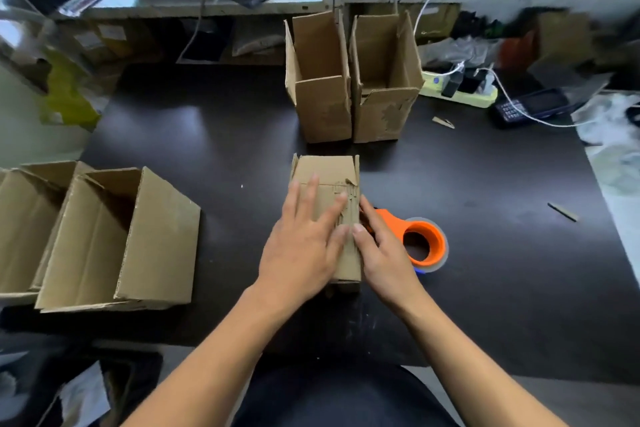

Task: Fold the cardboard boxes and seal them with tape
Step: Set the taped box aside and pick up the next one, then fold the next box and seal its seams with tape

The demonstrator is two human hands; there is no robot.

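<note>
Both forearms are seen reaching up from the bottom of the frame to a small cardboard box (329,184) at centre, on the dark table (214,156). Left hand (304,239) is laid flat on the box top w/ fingers spread & straight, pressing the flaps down. Right hand (381,250) is set against the box's right edge, fingers loosely extended, thumb on the top seam; nothing is gripped. Box top is seen torn & rough near the right edge.

Orange tape dispenser (420,243) w/ clear tape roll is found just right of the box, partly hidden by the right hand, touching or nearly so.

Two open upright boxes (353,107) are stood side by side at upper centre, flaps up. Two larger open boxes (104,239) are placed at left of frame, tipped towards the camera. Power strip (460,90) w/ plugs & white cables is seen at upper right, a dark handheld device (530,109) beside it.
</note>
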